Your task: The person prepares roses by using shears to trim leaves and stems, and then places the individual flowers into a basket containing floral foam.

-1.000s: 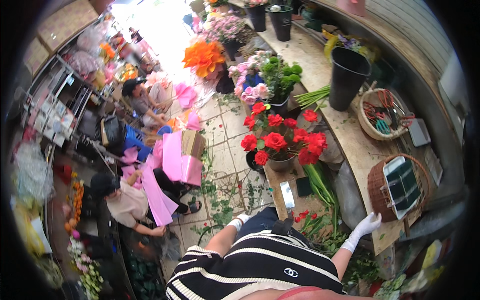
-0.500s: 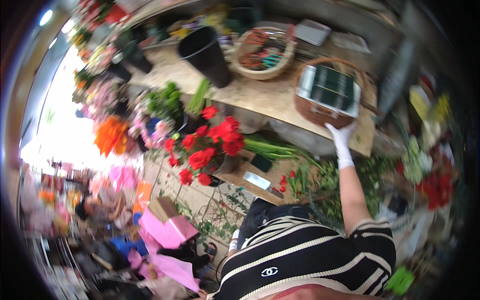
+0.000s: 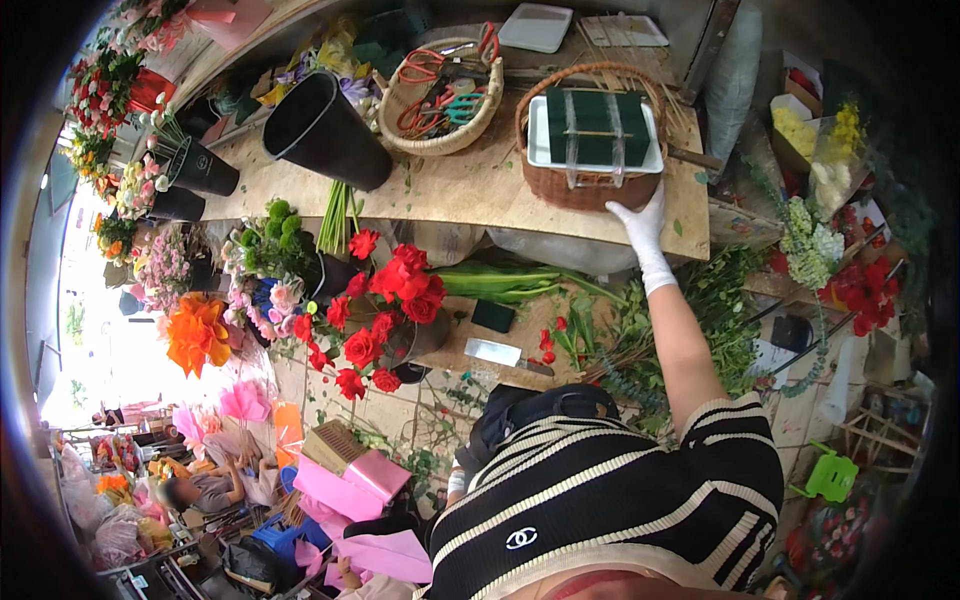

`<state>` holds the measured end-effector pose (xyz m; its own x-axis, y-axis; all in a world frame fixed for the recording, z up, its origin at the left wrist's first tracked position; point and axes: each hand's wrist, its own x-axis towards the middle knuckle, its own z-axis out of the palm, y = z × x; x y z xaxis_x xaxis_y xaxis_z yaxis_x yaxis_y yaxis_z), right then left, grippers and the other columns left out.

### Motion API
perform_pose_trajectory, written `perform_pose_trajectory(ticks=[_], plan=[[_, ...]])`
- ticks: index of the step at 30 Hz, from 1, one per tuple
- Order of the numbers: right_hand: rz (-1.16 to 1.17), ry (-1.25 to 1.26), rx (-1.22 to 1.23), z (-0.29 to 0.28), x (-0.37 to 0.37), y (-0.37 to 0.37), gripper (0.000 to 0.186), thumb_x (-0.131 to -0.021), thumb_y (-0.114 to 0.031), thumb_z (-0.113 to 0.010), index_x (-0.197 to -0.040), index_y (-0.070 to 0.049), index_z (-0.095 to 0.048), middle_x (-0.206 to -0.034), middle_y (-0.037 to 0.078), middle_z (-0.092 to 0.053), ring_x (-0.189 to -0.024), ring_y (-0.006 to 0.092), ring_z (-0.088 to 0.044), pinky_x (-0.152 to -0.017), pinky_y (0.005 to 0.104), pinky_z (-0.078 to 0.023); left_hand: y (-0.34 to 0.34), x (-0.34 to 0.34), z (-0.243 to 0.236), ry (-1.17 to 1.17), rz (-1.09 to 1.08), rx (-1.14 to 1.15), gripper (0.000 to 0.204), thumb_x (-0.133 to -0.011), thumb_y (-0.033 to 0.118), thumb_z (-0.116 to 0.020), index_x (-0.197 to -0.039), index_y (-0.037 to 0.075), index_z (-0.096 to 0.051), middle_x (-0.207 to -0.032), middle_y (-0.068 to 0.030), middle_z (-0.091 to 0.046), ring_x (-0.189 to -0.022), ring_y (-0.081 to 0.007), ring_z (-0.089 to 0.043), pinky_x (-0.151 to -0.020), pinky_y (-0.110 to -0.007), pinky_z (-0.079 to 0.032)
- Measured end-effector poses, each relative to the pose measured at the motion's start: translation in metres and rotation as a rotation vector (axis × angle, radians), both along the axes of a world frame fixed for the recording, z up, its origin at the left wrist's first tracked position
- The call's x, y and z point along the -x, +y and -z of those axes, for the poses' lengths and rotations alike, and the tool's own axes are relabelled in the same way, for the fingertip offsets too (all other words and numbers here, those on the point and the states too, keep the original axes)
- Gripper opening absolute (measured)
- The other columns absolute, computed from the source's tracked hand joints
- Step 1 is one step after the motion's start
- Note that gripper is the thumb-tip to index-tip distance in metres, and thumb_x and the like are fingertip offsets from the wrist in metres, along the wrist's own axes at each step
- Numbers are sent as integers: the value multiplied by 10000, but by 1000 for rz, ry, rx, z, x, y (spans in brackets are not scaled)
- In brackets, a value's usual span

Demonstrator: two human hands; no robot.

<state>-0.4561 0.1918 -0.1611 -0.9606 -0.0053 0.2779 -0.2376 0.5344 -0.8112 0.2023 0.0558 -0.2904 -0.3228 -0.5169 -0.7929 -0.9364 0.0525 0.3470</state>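
My right hand (image 3: 640,225), in a white glove, grips the lower edge of a brown wicker basket (image 3: 550,185) on the wooden shelf. In that basket sits a white tray holding a dark green block (image 3: 610,115) with clear tape over it. My left hand (image 3: 458,482) is mostly hidden beside my body; only some white shows and its fingers cannot be seen. Below the shelf are red roses (image 3: 410,280) in a bucket, long green stems (image 3: 500,285), a small dark green block (image 3: 493,315) and a white rectangular object (image 3: 485,352).
The shelf also holds a basket of shears (image 3: 440,95) and a black bucket (image 3: 300,120). Flower buckets (image 3: 200,165) line the left. Pink wrapping (image 3: 340,480) and co-workers (image 3: 205,490) are lower left. Cut foliage (image 3: 700,320) and a green plastic stool (image 3: 830,470) are at right.
The view has swung toward the shelf. My right hand has risen from the shelf's front edge to the bottom of the wicker basket.
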Motion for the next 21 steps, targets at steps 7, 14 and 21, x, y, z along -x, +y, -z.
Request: perform_pose_trajectory(ticks=[7,14,21], plan=[[-25,-35,-50,0,-1,3,1207,-500,-421,-870,-1404,31,-211,-1376,260,-355,-1288,358,-350,-1063,394,-299,-25,5,-1,16,221,45,373,-834,328,-602,-1057,31,-643,-999,-202,-656,-929,-330,-636,-800,-386,-485],[61,-31,188,0,-53,8,634,-749,-150,-729,-1289,-5,-431,-1186,172,-549,-1122,263,-525,-970,358,-408,-83,127,-141,151,212,290,305,-845,269,-626,-1007,12,-647,-850,-199,-665,-834,-321,-652,-751,-373,-500],[-878,-719,270,-68,-186,-17,395,-868,-151,-592,-1248,-74,-516,-910,92,-646,-811,161,-623,-771,298,-506,-93,316,-210,878,-24,-30,314,-933,267,-522,-1060,-7,-605,-943,-49,-634,-855,-153,-578,-778,-301,-454]])
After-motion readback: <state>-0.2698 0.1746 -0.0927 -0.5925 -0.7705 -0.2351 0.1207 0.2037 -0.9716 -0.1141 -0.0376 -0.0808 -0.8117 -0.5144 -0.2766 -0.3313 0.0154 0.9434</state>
